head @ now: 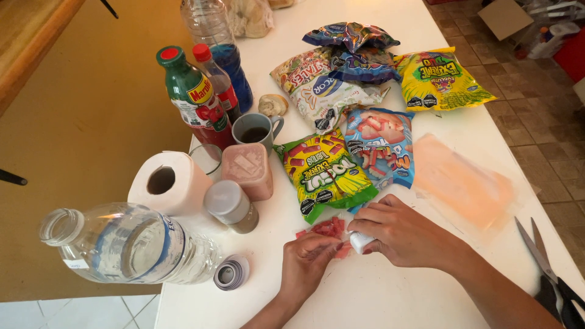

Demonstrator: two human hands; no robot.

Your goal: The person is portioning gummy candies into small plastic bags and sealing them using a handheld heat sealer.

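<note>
Hands at the near edge of the white table (390,298). Left hand (311,259) closed, fingertips pinching red candy pieces (329,228) that lie in a small heap on the tabletop between the hands. Right hand (402,234) curled around a small white packet (361,242), gripping it just beside the heap. Candy: red, small, blocky, partly covered by the fingers.

Containers, near to far: large clear jug (122,244) on its side, cap off, looks empty; tape roll (231,272) beside it; grey-lidded jar (231,207), contents unclear; paper roll (170,183); pink lidded tub (248,170); grey mug (256,129) with dark liquid; green bottle (195,97) of red liquid; blue drink bottle (234,73).

Sealed sweet bags (341,164), green and blue, lie just beyond the hands; further bags (390,67) behind. Scissors (548,274) at the right edge.
</note>
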